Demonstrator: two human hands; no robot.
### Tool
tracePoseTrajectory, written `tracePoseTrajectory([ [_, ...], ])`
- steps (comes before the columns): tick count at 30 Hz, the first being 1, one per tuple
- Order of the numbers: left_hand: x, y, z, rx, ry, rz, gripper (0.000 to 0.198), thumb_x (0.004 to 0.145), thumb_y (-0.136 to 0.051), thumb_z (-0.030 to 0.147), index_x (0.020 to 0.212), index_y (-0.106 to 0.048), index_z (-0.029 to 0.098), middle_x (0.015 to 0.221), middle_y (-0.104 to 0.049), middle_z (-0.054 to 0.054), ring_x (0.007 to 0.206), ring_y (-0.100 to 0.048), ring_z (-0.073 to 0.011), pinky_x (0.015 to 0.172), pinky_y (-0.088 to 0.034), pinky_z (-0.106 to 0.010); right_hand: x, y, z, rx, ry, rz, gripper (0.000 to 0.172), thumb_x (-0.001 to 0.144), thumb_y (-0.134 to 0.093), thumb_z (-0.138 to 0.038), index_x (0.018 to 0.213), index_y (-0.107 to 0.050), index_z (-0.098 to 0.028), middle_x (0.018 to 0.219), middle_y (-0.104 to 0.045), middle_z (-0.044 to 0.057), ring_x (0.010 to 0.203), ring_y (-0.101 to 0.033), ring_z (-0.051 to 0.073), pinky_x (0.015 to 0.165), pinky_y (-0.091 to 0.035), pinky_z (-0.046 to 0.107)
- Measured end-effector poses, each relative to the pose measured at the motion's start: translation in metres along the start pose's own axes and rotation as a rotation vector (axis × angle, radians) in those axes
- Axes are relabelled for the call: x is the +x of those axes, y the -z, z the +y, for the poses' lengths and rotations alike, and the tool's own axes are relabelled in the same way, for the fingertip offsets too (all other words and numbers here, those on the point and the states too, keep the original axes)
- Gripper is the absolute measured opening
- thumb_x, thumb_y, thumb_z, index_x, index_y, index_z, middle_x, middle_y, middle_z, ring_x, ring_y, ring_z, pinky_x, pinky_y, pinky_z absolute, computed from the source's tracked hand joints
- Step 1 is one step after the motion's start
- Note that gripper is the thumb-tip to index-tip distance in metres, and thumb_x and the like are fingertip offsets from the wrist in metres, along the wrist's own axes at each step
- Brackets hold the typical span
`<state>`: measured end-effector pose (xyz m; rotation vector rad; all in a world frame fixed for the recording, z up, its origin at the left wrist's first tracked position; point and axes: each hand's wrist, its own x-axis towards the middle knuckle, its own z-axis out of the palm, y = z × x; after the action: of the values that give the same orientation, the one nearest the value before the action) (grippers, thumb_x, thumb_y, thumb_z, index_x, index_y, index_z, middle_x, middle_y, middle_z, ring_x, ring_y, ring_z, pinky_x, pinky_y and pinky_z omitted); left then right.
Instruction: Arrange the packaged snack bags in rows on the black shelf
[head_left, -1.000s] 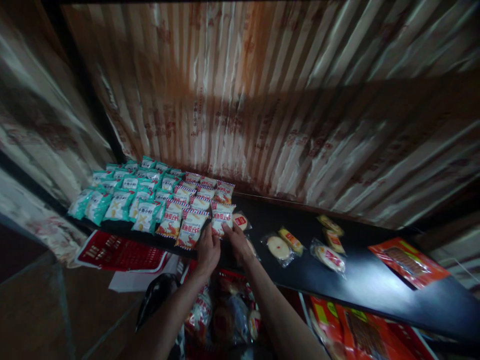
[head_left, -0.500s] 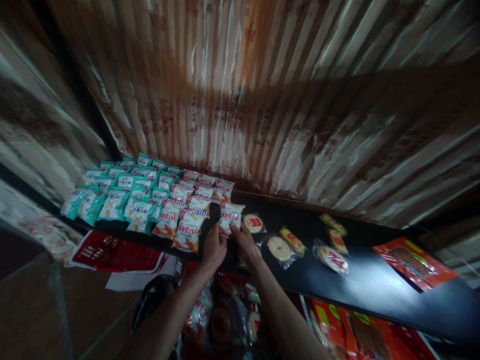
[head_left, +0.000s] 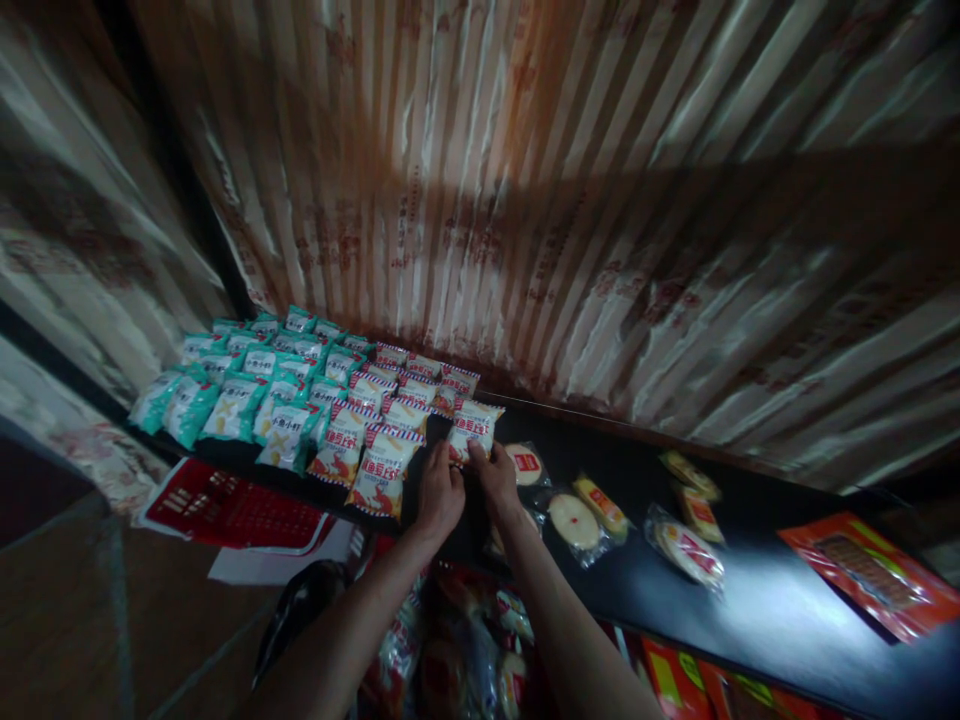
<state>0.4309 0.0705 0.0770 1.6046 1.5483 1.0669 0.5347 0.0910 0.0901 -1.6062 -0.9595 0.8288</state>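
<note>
A white and orange snack bag [head_left: 472, 430] with red lettering is held between my two hands, above the black shelf. My left hand [head_left: 441, 492] grips its lower left corner, and my right hand [head_left: 496, 478] pinches its lower right edge. Just left of it, similar snack bags [head_left: 381, 472] lie in overlapping rows on the shelf. Teal snack bags [head_left: 286, 437] fill the shelf's left end in rows. Close to my right hand lie a round wrapped pastry [head_left: 525, 463] and another pastry [head_left: 574, 522].
The black shelf [head_left: 780, 600] also carries yellow packets [head_left: 694, 495], a wrapped pastry [head_left: 686, 550] and an orange package [head_left: 874, 572]. Behind stands a pleated curtain [head_left: 480, 200]. Below are packed snacks [head_left: 457, 650], a red sheet [head_left: 225, 510] and orange packages [head_left: 675, 680].
The view has shifted slightly, so most shelf items appear farther right. The snack bag has turned a little in my hands and tilts less toward the rows on the left.
</note>
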Motion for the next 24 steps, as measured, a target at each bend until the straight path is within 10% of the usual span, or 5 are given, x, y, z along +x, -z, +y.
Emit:
tracePoseTrajectory([
  [24,0.017,0.005,-0.013,0.207,-0.134,-0.036,0.053,0.079,-0.042,0.007,0.132,-0.047,0.007,0.148,-0.036,-0.015,0.140,-0.028,-0.0219,0.116,-0.027,-0.039,0.039,-0.034,0.017,0.037,0.008,-0.037,0.061,0.069,-0.064,-0.052,0.119,-0.058,-0.018,0.099,-0.071,0.009,0.083,-0.066,0.022,0.072,-0.051,0.032],
])
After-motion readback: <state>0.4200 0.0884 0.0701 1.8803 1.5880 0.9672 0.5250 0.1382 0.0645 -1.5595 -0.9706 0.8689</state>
